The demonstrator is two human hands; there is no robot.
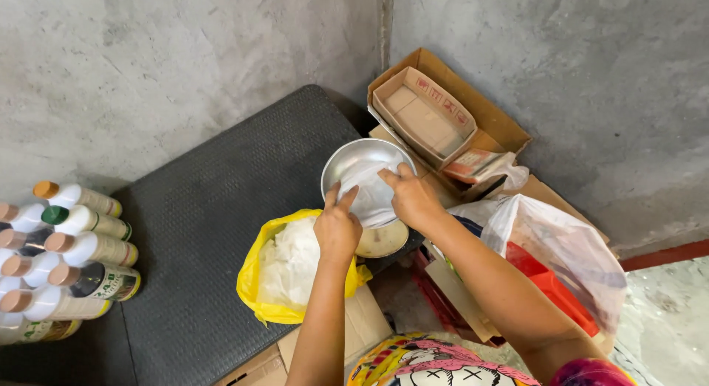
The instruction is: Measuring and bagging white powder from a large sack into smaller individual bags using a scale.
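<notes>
A round metal bowl (353, 159) stands tilted at the corner of a dark rubber mat (221, 209). A thin white sheet (373, 190) lies inside the bowl. My left hand (337, 225) presses the sheet's lower left edge with fingers spread. My right hand (410, 198) pinches the sheet near its top right. Just below my left hand, a yellow plastic bag (255, 279) holds more white sheets (292, 260).
Open cardboard boxes (432, 113) lean against the concrete wall (554, 76) behind the bowl. A clear plastic bag (569, 246) covers a red container (550, 286) at right. Several white bottles (70, 253) with coloured caps lie stacked at the left. A cardboard box (365, 327) sits below.
</notes>
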